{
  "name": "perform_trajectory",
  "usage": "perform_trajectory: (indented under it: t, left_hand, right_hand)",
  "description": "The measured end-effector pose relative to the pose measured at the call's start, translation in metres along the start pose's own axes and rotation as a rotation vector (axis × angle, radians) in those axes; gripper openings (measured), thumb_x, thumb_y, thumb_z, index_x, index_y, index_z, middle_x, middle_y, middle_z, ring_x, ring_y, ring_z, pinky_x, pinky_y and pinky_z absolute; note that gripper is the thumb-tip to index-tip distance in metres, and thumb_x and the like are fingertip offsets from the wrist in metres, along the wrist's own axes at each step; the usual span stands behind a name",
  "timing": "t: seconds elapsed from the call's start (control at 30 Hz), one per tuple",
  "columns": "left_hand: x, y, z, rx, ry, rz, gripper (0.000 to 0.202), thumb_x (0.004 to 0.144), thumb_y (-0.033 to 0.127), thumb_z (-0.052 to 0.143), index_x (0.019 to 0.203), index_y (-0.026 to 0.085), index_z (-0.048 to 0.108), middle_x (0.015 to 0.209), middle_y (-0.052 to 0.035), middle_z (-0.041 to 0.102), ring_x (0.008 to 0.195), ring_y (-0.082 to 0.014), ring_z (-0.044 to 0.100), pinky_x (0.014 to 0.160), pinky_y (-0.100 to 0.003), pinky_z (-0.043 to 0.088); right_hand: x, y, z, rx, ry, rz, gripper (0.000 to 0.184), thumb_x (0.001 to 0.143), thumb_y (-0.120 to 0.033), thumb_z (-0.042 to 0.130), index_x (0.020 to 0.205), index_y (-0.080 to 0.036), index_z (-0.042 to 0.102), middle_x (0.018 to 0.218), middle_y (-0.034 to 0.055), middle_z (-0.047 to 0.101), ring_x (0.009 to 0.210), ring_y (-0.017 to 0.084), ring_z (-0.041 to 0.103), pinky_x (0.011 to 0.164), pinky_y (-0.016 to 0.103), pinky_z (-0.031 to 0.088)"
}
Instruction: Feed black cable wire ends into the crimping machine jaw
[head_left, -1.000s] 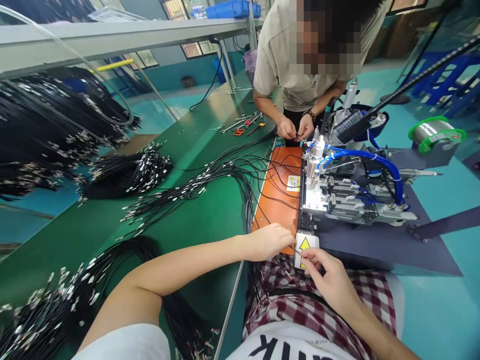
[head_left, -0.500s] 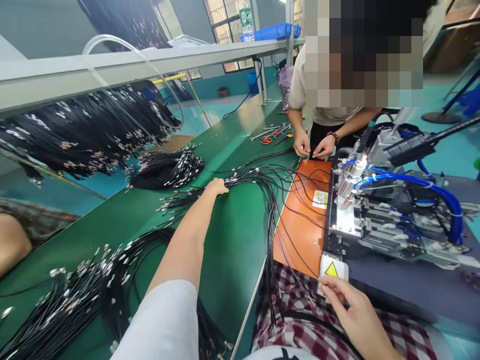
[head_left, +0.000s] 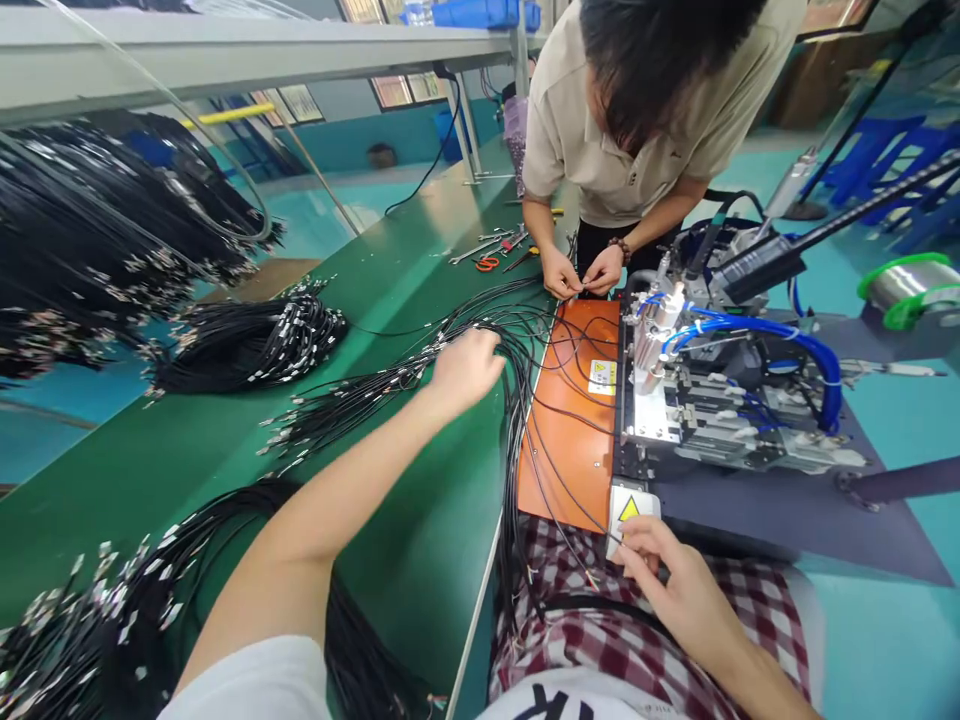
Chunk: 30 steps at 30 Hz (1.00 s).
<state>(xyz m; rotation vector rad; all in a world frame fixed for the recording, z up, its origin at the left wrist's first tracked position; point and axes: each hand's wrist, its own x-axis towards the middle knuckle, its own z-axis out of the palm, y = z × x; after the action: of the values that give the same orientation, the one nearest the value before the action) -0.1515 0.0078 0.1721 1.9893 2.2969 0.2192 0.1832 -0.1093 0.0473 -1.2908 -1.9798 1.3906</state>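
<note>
Partly hidden by its own back, the left hand (head_left: 466, 368) lies over the bundle of black cables (head_left: 352, 398) at the centre of the frame; its fingers curl out of sight, so I cannot tell how far that grip is closed or whether it has hold of anything. At the lower right, the right hand (head_left: 675, 580) has its grip pinched nearly together on the end of a thin cable (head_left: 570, 492), whose tip the fingers cover. They also hide part of a white block (head_left: 622, 500) with a yellow arrow. The thin cable crosses an orange plate (head_left: 562, 450) right of the green worktop (head_left: 412, 500). At the upper right, another person (head_left: 581, 120) bends forward, and what lies between that person's fingertips is too small to make out. Top left, hanging cables (head_left: 90, 230) are cut off by the frame edge.
</note>
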Motion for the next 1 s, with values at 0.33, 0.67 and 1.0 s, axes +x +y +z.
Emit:
perform_trajectory:
  t: [0.33, 0.67, 1.0]
  left_hand:
    - [-0.087, 0.117, 0.111, -0.650, -0.439, 0.727, 0.018, 0.102, 0.027, 0.044, 0.105, 0.017, 0.059, 0.097, -0.0075, 0.070, 0.090, -0.0180, 0.065, 0.081, -0.029, 0.050]
    - [-0.086, 0.122, 0.124, -0.746, -0.377, 0.583, 0.021, 0.102, 0.031, 0.047, 0.107, 0.018, 0.063, 0.091, -0.0039, 0.070, 0.078, -0.0129, 0.062, 0.074, -0.025, 0.049]
    - [-0.080, 0.129, 0.127, -0.725, -0.260, 0.607, 0.014, 0.098, 0.027, 0.057, 0.096, 0.017, 0.067, 0.084, -0.0019, 0.072, 0.069, -0.0103, 0.061, 0.066, -0.022, 0.048]
  right_hand:
    - [0.016, 0.023, -0.036, 0.288, 0.292, -0.032, 0.040, 0.090, -0.043, 0.068, 0.119, -0.023, 0.049, 0.092, 0.0047, 0.073, 0.077, 0.019, 0.067, 0.067, 0.031, 0.049]
    - [0.026, 0.025, -0.037, 0.161, 0.404, -0.147, 0.014, 0.090, -0.034, 0.069, 0.099, -0.022, 0.071, 0.088, 0.0023, 0.070, 0.073, 0.014, 0.062, 0.064, 0.029, 0.046]
    - [0.026, 0.038, -0.051, 0.330, 0.402, -0.080, 0.020, 0.093, -0.038, 0.066, 0.102, -0.022, 0.073, 0.088, 0.0036, 0.073, 0.069, 0.014, 0.064, 0.065, 0.030, 0.052]
